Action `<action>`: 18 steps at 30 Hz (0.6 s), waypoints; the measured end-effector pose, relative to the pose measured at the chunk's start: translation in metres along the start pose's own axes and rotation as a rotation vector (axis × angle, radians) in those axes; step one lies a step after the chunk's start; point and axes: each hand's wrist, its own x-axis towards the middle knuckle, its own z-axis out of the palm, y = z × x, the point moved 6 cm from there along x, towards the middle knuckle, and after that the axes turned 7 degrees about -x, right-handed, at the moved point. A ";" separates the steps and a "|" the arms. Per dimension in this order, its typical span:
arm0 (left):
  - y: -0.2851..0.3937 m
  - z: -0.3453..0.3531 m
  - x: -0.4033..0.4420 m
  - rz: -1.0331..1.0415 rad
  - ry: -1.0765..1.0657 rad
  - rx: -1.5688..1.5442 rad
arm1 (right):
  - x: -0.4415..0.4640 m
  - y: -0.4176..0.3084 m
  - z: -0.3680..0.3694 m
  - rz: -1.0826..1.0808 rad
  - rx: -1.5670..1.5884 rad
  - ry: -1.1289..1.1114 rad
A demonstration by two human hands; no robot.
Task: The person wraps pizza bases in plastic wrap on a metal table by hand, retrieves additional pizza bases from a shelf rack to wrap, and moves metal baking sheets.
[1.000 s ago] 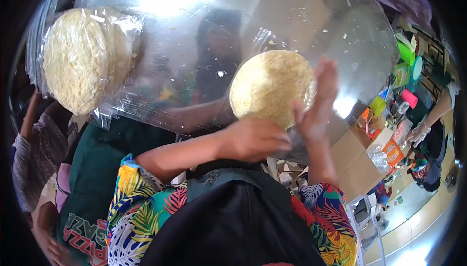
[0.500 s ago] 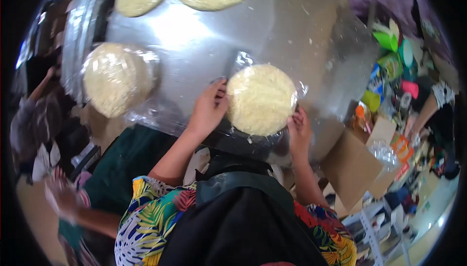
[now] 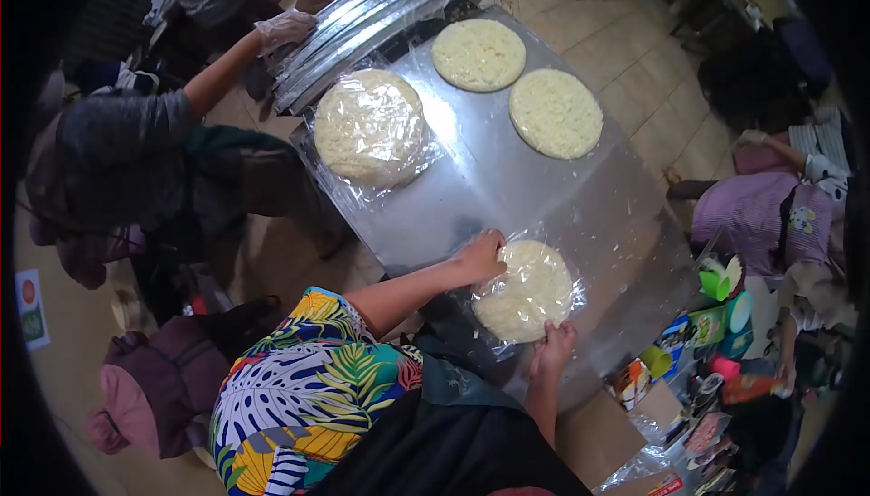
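Nearest, the right hand (image 3: 555,351) has its fingers bunched at the near edge of a pale, plastic-wrapped disc (image 3: 526,295), which lies flat on the metal surface (image 3: 603,210). The left hand (image 3: 480,260) is partly curled, its fingertips at the disc's upper-left edge (whether either hand pinches the clear film or merely presses it cannot be told). Farther off, a bulkier wrapped round (image 3: 370,124) sits toward the left, with a pale round (image 3: 555,113) and another one (image 3: 478,54) beyond it. A co-worker's gloved hand (image 3: 287,31) is beside silvery sheets (image 3: 362,29).
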 end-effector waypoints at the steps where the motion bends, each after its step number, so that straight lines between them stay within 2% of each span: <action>1: 0.005 -0.005 -0.002 0.015 0.008 -0.017 | -0.003 0.002 0.000 0.054 0.035 0.018; 3: 0.000 -0.002 0.008 -0.209 -0.258 -0.141 | 0.010 -0.007 0.009 -0.011 0.039 0.024; 5: -0.002 -0.008 0.011 -0.169 -0.263 -0.248 | 0.015 -0.013 0.003 -0.077 -0.022 0.090; 6: -0.002 -0.017 0.014 -0.186 -0.271 -0.369 | 0.005 -0.041 0.021 -0.084 -0.113 0.123; 8: 0.008 -0.051 0.015 -0.238 -0.323 -0.575 | 0.009 -0.076 0.052 -0.138 -0.127 0.058; 9: 0.013 -0.072 0.010 -0.240 -0.309 -0.575 | 0.010 -0.096 0.069 -0.187 -0.117 -0.008; 11: 0.023 -0.114 0.004 -0.136 -0.217 -0.898 | 0.013 -0.136 0.111 -0.284 -0.223 -0.114; 14: 0.025 -0.197 -0.009 -0.041 -0.087 -1.078 | -0.007 -0.194 0.210 -0.315 -0.353 -0.222; 16: 0.010 -0.245 -0.022 -0.060 0.027 -1.114 | -0.012 -0.215 0.279 -0.416 -0.360 -0.399; 18: -0.004 -0.287 -0.036 -0.022 0.145 -1.199 | -0.025 -0.226 0.350 -0.407 -0.448 -0.593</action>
